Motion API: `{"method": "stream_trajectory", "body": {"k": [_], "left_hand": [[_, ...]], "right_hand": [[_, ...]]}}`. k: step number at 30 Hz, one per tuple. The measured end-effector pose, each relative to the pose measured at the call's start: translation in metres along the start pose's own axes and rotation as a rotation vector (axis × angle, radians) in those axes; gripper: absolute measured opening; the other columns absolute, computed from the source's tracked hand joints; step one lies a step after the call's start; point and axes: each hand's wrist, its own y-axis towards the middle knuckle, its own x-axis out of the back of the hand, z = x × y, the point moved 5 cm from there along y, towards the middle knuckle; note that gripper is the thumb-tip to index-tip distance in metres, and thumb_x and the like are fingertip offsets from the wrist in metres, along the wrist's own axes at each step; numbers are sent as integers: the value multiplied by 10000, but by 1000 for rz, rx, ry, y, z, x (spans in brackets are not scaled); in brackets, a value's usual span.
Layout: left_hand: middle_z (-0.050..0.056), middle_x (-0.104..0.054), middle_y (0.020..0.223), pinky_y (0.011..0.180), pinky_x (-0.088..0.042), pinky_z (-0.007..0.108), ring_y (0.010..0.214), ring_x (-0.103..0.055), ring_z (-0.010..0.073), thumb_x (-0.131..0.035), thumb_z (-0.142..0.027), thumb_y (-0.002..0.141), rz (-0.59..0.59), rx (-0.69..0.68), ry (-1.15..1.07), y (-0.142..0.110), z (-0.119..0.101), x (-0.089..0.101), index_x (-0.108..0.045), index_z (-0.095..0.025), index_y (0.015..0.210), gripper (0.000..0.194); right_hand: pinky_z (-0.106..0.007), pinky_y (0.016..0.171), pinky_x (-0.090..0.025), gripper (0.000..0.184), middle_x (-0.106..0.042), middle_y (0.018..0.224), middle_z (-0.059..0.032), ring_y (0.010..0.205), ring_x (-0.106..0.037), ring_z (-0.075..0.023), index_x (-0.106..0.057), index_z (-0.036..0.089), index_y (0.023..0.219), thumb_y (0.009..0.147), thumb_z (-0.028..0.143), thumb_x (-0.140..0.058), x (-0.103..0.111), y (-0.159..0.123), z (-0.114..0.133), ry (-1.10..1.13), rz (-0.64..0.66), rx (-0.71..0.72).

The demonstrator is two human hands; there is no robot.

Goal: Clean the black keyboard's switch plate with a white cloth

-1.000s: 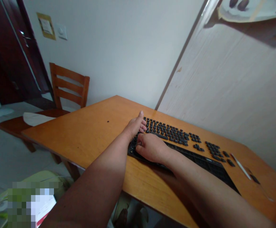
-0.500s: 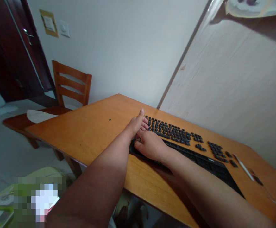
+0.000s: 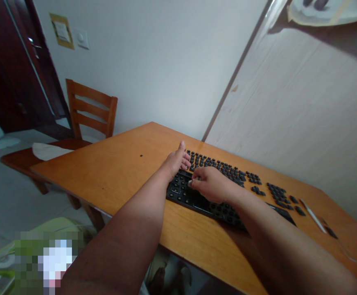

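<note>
A black keyboard base (image 3: 181, 199) without its keycaps lies on the wooden table, its bare key posts showing. My left hand (image 3: 177, 159) rests at its far left end, thumb raised and fingers loosely stretched out, with nothing seen in it. Over the left part of the base, my right hand (image 3: 212, 184) is closed in a pinch. A small whitish piece (image 3: 191, 182) pokes out between its fingertips, too small to name. The loose black keycaps (image 3: 215, 164) lie in rows behind the base, partly hidden by my right hand.
More keycaps (image 3: 278, 193) lie to the right. Beyond them are a white stick-like tool (image 3: 313, 216) and a dark-handled thin tool (image 3: 331, 232). One tiny dark piece (image 3: 141, 155) lies left on the table (image 3: 120, 164). A wooden chair (image 3: 91, 106) stands at the far left side.
My right hand has moved right and a little away from my left hand, uncovering the left end of the keyboard base. My left hand has stayed in place.
</note>
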Motion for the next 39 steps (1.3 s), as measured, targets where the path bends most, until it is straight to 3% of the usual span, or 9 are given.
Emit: {"method": "stream_trajectory", "body": {"k": [3, 6, 15, 20, 27, 39], "left_hand": [[88, -684, 699, 569, -450, 284, 541, -563, 146, -201, -846, 818, -4, 1, -21, -1, -1, 1, -643, -146, 824, 828], [85, -671, 693, 559, -447, 284, 540, -560, 146, -189, -842, 822, -8, 12, -59, -2, -2, 2, -639, -148, 824, 828], [90, -662, 750, 506, -430, 283, 574, -579, 166, -187, -895, 765, -26, 89, -145, -2, 0, 5, -632, -162, 868, 863], [93, -665, 724, 570, -446, 287, 610, -591, 172, -167, -855, 808, -14, 49, -49, 0, 0, 4, -639, -159, 876, 843], [91, -677, 701, 576, -448, 289, 540, -558, 148, -186, -848, 815, -9, 21, 0, -1, -2, 3, -632, -163, 844, 818], [94, -676, 675, 571, -436, 290, 521, -552, 149, -221, -838, 821, -26, 16, 17, -2, -4, 3, -633, -161, 818, 792]], "right_hand": [[-245, 514, -302, 107, -567, 584, 20, 528, -485, -118, -611, 183, 778, 810, 281, -582, -4, 7, -6, 141, -28, -44], [-243, 530, -314, 83, -563, 590, 29, 537, -481, -115, -581, 187, 770, 800, 265, -584, -12, 16, 0, 209, -32, 23], [-258, 641, -396, 68, -653, 796, -17, 726, -560, -156, -619, 184, 818, 777, 235, -600, -19, 39, 26, 123, -33, 232], [-273, 579, -368, 107, -644, 702, -26, 638, -549, -161, -659, 171, 773, 772, 268, -613, -15, 36, 19, -24, 49, 150], [-263, 543, -360, 118, -635, 612, -8, 574, -553, -148, -691, 181, 767, 769, 281, -628, -11, 23, -1, -35, 105, 43], [-260, 561, -377, 125, -680, 692, -21, 647, -600, -165, -713, 192, 787, 760, 306, -669, -4, -2, -32, -52, 97, -62]]}}
